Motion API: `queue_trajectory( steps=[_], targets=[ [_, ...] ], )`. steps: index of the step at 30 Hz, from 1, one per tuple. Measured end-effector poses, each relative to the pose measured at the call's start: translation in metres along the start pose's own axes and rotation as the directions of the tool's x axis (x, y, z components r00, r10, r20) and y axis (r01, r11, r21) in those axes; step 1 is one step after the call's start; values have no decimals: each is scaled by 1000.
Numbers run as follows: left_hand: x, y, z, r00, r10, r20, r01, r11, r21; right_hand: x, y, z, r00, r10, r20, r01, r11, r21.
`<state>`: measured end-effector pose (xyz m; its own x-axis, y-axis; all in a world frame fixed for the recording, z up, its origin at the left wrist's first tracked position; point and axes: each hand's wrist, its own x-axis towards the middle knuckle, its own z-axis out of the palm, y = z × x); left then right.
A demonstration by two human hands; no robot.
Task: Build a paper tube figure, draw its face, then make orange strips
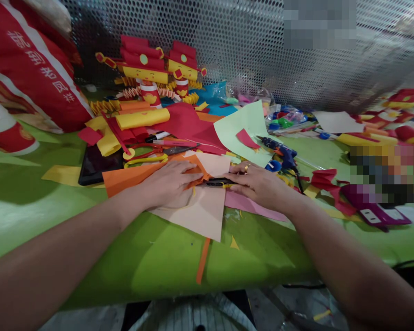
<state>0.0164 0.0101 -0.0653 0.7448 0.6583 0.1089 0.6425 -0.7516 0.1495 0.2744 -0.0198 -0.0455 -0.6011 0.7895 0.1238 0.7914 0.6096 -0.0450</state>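
Left hand (165,183): lies palm down on orange paper (122,178), fingers extended and nearly together, pressing rather than grasping; no grip shows.
Right hand (264,185): wears a ring (247,168) and reaches inward, its fingers partly bent at the right end of a slim black tool (216,182); how firmly they close on it, the view cannot tell.
Black tool: lies between the 2 hands, to the right of the left fingertips, its long axis running roughly left to right across the person's front. The right hand is nearer, touching it; the left fingertips rest just beside the other end.
Orange paper: extends beneath the left hand toward the tool, its near edge overlapping beige paper (209,214).
Beige paper: spreads under the tool and out toward the person, 1 corner pointing down the green table cover (150,276).
Pink paper (255,205): rests below the right hand.
Yellow-handled scissors (146,159): lie beyond the left hand.
Glue gun (285,155): sits beyond the right hand, beside a pale green sheet (241,124).
Paper figures (145,59): 2 stand at the back left, in red hats.
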Motion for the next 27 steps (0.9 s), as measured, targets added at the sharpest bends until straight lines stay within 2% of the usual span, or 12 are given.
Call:
queue_trajectory(
  steps=[7, 11, 18, 27],
  targets=[
    [-1, -2, 2, 1000, -8, 11, 8, 998, -58, -5, 7, -9, 1000, -11, 18, 11, 1000, -14],
    [2, -1, -3, 1000, -12, -21, 10, 994, -110, -6, 8, -10, 1000, 13, 14, -13, 1000, -14],
    [4, 3, -7, 991, -125, -50, 109, 965, -239, -2, 0, -5, 999, 40, -24, -40, 999, -3],
    [4, 5, -6, 987, -156, -33, 142, 955, -261, 2, -10, -1, 1000, -8, -12, 8, 1000, -7]
  ],
)
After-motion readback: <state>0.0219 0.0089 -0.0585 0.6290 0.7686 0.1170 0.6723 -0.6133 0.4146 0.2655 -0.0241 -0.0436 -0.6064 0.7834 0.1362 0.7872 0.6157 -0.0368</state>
